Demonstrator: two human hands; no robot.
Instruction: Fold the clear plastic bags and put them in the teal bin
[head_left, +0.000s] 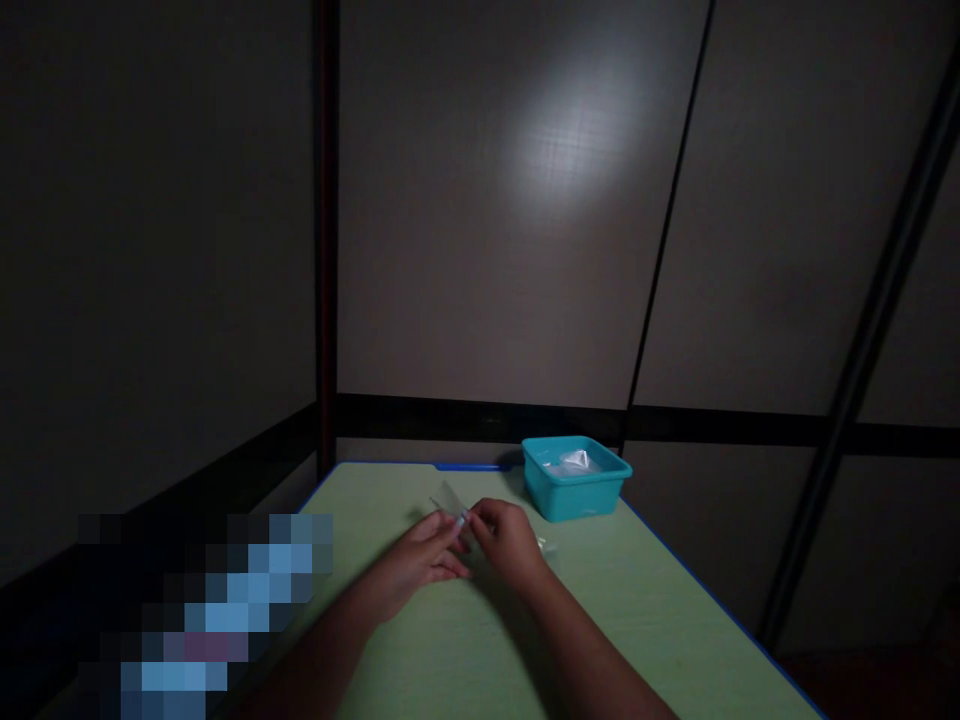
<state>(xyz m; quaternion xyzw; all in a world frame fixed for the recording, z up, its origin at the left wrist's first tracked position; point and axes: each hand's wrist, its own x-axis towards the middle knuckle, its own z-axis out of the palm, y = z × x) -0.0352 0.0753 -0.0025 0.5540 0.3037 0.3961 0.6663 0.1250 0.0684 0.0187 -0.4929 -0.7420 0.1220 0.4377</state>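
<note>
Between my two hands is a small clear plastic bag (451, 498), its see-through end pointing up and away from me. My left hand (429, 552) pinches its near edge between thumb and fingers, with the lower fingers spread beneath. From the right, my right hand (504, 535) grips the same edge in a pinch, close to the left fingertips. Whether anything is inside the bag is too small to tell. Partly hidden behind my right hand, another small clear packet (547, 546) lies on the table.
A turquoise plastic basket (576, 497) stands at the table's far right corner, with shiny clear plastic (579, 462) inside. The pale green table (450, 660) has a blue edge. Dark-trimmed panels (480, 250) rise behind it. A blurred-out patch (240, 600) covers the lower left.
</note>
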